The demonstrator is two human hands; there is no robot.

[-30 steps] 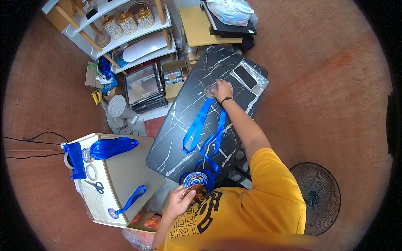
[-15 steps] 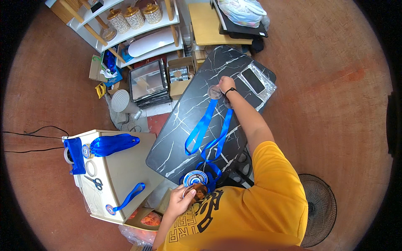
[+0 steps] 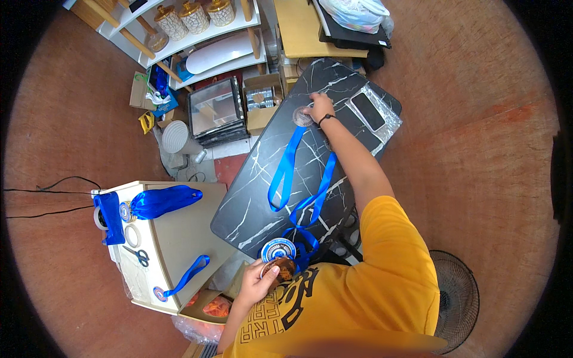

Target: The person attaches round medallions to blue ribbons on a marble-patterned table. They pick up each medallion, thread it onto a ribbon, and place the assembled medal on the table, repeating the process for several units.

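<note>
My left hand [image 3: 258, 283], low in front of my shirt, is closed on a brown-faced medal [image 3: 279, 271]. A medal with a blue and white face [image 3: 278, 249] rests just above it, overlapping it, with blue ribbon [image 3: 307, 247] bunched beside it. Far up the black marbled table [image 3: 239, 221], my right hand [image 3: 322, 107] has its thumb at the edge of a clear-looking round medal [image 3: 302, 117] lying flat; its index finger stretches away from the thumb. A blue ribbon [image 3: 285, 173] runs down from that medal. Another ribbon [image 3: 325, 179] comes from under my right forearm, its upper end mostly hidden.
A phone [image 3: 366, 112] lies on a clear plastic packet [image 3: 388, 122] right of my hand. Left, a cream cabinet [image 3: 185, 238] holds ribboned medals [image 3: 164, 203], tape [image 3: 132, 236] and scissors [image 3: 140, 256]. Frames [image 3: 218, 110] and a carton [image 3: 259, 119] stand beyond; a fan [image 3: 456, 298] stands right.
My right hand has moved slightly up and left with the clear medal, and its fingers have spread from a closed grip. The ribbon trails along. My left hand keeps its hold; the view has shifted slightly.
</note>
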